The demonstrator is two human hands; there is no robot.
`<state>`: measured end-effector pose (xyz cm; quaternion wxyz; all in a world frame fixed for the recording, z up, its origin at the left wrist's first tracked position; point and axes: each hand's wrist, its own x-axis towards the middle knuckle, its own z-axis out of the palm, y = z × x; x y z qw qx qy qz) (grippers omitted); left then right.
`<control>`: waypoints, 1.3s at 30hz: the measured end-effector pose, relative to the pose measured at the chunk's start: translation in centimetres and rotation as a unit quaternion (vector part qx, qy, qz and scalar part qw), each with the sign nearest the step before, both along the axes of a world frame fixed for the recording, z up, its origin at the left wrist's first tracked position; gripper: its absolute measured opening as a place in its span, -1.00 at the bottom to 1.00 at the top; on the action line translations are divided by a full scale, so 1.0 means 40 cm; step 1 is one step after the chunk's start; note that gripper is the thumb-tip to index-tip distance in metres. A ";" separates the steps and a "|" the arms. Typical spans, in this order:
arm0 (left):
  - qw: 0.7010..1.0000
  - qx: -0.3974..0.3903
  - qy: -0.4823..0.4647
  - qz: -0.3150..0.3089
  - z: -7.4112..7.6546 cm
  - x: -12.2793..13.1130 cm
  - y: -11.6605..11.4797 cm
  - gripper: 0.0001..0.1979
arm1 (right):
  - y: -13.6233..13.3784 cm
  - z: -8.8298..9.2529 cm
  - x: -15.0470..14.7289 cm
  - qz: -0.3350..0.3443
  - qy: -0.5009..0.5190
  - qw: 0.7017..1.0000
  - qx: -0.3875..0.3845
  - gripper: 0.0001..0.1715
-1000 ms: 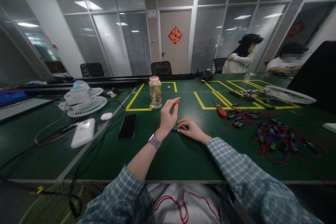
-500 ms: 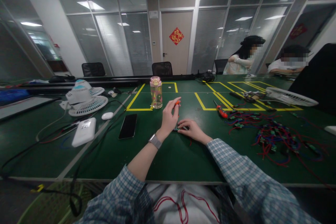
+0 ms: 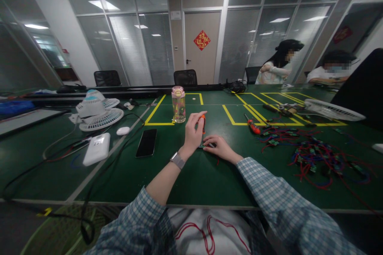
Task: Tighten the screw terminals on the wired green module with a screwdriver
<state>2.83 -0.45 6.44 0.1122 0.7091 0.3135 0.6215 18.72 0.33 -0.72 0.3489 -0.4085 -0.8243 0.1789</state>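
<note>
My left hand (image 3: 193,129) is closed around the orange-red handle of a screwdriver (image 3: 204,123), held upright with its thin shaft pointing down. Under the tip lies a small green circuit board (image 3: 201,146) on the table, partly covered by my fingers. My right hand (image 3: 220,147) rests on the table to the right and pinches the edge of that board. A short red wire (image 3: 218,162) sticks out below the right hand.
A drink bottle (image 3: 178,105) and a phone (image 3: 146,143) stand and lie left of my hands. To the right are a second screwdriver (image 3: 253,125) and a tangle of wired boards (image 3: 320,159). White fans (image 3: 101,117) and a power bank (image 3: 96,149) occupy the left. Two people sit across.
Both hands stay in nearly the same place. The fingers of my left hand have shifted slightly on the screwdriver handle, and more of the handle shows now.
</note>
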 end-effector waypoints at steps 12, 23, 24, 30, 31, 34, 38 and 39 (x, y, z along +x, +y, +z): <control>0.999 0.031 -0.019 0.028 0.011 -0.001 -0.002 -0.90 | -0.003 0.003 0.002 0.000 -0.005 1.000 -0.008 -0.88; 0.998 -0.024 -0.038 -0.034 -0.007 0.001 0.012 -0.72 | 0.002 -0.006 0.003 0.000 -0.003 1.000 -0.005 -0.87; 0.998 -0.029 -0.039 -0.038 -0.009 0.002 0.014 -0.72 | 0.002 -0.006 0.003 0.000 -0.003 1.000 -0.005 -0.87; 0.999 0.003 -0.011 0.038 -0.008 -0.001 0.005 -0.80 | 0.003 -0.006 0.003 -0.002 -0.005 1.000 -0.007 -0.87; 0.999 0.005 -0.009 0.037 -0.007 -0.001 0.003 -0.79 | 0.003 -0.007 0.003 -0.002 -0.005 1.000 -0.007 -0.87; 1.000 0.000 -0.006 0.018 -0.010 -0.002 0.000 -0.70 | 0.003 -0.007 0.002 -0.004 -0.002 1.000 -0.009 -0.87; 1.000 -0.017 -0.018 -0.011 -0.020 -0.001 0.008 -0.65 | 0.002 -0.004 0.001 -0.002 -0.002 1.000 -0.010 -0.88; 0.999 -0.020 -0.024 -0.017 -0.022 0.000 0.010 -0.65 | 0.002 -0.003 0.000 -0.003 -0.003 1.000 -0.010 -0.88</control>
